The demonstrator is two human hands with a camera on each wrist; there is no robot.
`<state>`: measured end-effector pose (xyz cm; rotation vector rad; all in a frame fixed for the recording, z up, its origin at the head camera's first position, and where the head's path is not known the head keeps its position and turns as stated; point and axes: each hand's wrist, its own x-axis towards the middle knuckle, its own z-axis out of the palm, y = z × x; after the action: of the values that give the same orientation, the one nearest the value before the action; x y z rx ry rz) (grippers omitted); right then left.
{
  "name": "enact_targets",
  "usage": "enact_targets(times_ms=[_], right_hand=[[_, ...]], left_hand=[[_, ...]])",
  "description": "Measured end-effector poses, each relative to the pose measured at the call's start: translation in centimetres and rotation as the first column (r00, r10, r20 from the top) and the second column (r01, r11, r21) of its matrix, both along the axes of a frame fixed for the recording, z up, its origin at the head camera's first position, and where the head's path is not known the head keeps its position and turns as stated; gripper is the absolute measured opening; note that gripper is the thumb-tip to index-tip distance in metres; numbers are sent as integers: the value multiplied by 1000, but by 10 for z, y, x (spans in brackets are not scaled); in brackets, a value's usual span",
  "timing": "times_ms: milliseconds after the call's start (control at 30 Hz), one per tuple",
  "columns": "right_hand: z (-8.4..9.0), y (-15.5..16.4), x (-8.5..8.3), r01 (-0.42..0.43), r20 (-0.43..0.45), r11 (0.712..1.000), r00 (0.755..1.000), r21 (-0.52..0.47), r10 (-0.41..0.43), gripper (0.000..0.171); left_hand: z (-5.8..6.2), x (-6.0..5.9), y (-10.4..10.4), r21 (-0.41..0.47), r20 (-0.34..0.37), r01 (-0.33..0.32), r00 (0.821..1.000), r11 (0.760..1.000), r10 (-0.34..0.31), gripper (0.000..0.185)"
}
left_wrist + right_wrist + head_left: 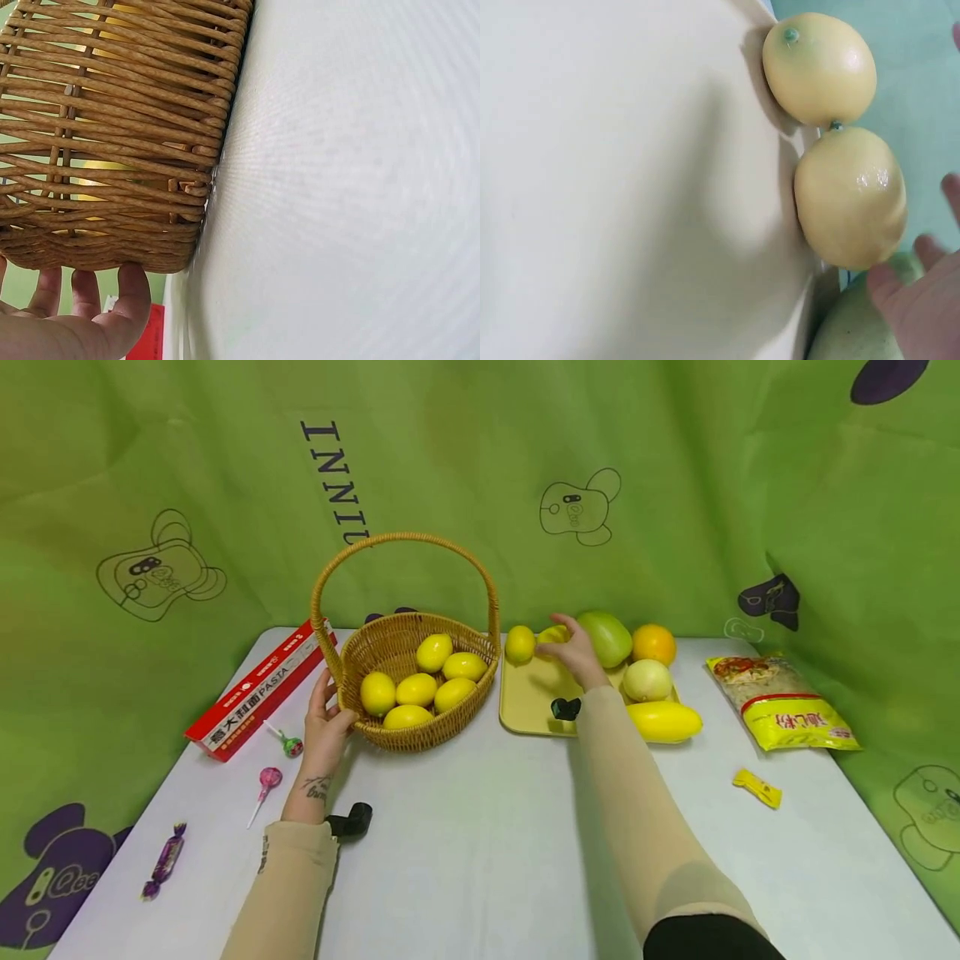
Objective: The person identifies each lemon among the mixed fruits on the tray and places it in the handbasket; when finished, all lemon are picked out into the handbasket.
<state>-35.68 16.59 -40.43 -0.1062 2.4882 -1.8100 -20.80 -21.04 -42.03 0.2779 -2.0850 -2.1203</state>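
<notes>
A wicker basket (427, 737) with a tall arched handle holds several yellow lemons (417, 689). My left hand (324, 735) grips its left end, with the fingertips against the weave in the left wrist view. My right hand (573, 653) reaches over the far edge of a pale yellow tray (536, 714), thumb and fingers spread around a lemon (851, 199). The thumb is close to that lemon; whether it touches cannot be told. Another lemon (520, 644) sits just to the left. A green pomelo-like fruit (606, 639) lies to the right, partly hidden by the hand.
On the tray's right side are an orange (654, 645), a pale round fruit (648, 681) and a long yellow fruit (665, 722). A pasta box (262, 693), lollipops (271, 778) and a purple candy (165, 862) lie left; a yellow food bag (783, 702) and yellow candy (757, 788) right.
</notes>
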Motion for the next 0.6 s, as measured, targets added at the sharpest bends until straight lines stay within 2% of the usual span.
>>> enact_targets(times_ms=[100, 300, 433, 600], right_hand=[[-1, 0, -4, -36, 26, 996, 999, 76, 34, 78], [-2, 1, -7, -90, 95, 972, 993, 219, 71, 87], [-3, 0, -5, -70, 60, 979, 996, 191, 59, 85], [-7, -2, -6, -9, 11, 989, 1000, 146, 7, 69]], left_hand=[[0, -1, 0, 17, 5, 1, 1000, 1000, -1, 80], [1, 0, 0, 28, -1, -4, 1000, 1000, 4, 79], [1, 0, 1, 30, -11, -4, 1000, 1000, 5, 79], [0, 0, -1, 23, -14, -9, 1000, 1000, 9, 79]])
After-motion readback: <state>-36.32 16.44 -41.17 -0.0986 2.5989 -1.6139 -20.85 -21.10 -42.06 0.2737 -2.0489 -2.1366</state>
